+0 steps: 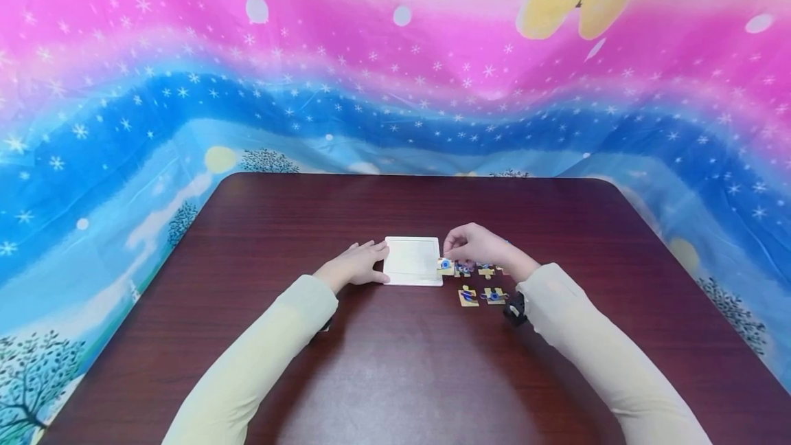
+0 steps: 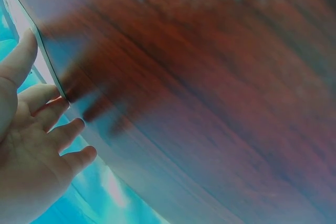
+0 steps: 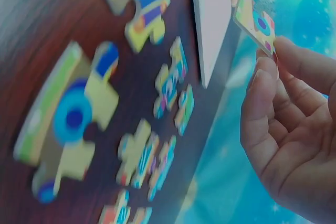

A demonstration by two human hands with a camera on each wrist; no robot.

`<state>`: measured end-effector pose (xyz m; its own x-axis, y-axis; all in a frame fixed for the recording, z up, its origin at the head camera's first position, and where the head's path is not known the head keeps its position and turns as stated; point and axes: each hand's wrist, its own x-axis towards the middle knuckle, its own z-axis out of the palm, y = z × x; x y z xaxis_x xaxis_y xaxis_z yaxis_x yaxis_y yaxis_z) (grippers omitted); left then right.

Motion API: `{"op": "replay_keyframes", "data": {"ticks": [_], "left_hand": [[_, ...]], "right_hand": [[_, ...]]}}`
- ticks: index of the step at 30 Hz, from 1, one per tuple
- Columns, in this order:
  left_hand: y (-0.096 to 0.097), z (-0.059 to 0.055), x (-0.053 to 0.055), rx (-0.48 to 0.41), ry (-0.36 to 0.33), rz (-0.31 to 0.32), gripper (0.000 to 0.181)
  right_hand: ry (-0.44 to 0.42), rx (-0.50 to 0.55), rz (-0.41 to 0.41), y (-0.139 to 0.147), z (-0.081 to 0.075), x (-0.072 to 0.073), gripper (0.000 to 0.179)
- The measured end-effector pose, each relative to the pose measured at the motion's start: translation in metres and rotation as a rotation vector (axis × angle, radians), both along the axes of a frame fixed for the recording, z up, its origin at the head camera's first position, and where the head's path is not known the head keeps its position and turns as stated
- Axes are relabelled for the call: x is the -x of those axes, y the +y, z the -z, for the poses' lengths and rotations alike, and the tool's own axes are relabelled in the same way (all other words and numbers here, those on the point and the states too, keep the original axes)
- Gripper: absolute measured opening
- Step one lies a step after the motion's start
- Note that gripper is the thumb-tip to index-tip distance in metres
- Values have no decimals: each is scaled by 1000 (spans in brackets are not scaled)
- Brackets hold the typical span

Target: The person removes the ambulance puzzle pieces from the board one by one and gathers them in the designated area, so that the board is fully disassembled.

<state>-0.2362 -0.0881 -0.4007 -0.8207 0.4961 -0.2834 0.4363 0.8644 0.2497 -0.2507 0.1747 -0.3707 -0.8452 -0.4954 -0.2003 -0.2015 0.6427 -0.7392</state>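
A pale, shallow rectangular puzzle tray (image 1: 410, 261) lies on the table, its inside bare. My left hand (image 1: 358, 265) touches the tray's left edge, thumb near the lower corner and fingers spread farther up. In the left wrist view, the fingers (image 2: 65, 136) are extended along that edge. Just beyond the tray's right edge, my right hand (image 1: 478, 244) pinches a jigsaw piece (image 3: 257, 20) between thumb and fingertips. This piece is yellowish with a blue round mark, and the right wrist view has it tilted above the table.
Several loose jigsaw pieces lie right of the tray, including a tabbed piece (image 1: 468, 296) and a blue-ringed piece (image 3: 73, 114). Some sit partly behind the right hand. A dark wooden table (image 1: 395, 362) carries everything, with a colourful printed cloth (image 1: 395, 88) hanging beyond it.
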Motion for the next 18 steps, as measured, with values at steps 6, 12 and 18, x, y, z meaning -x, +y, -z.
{"op": "replay_keyframes", "data": {"ticks": [6,12,18], "left_hand": [[-1,1,0,-16,0,1,69],[-2,2,1,-27,12,17,69],[-2,2,1,-26,9,20,68]], "right_hand": [[-25,27,39,29,-6,-4,7],[-59,10,43,66,-6,-8,10],[-92,-15,66,102,0,-15,13]]}}
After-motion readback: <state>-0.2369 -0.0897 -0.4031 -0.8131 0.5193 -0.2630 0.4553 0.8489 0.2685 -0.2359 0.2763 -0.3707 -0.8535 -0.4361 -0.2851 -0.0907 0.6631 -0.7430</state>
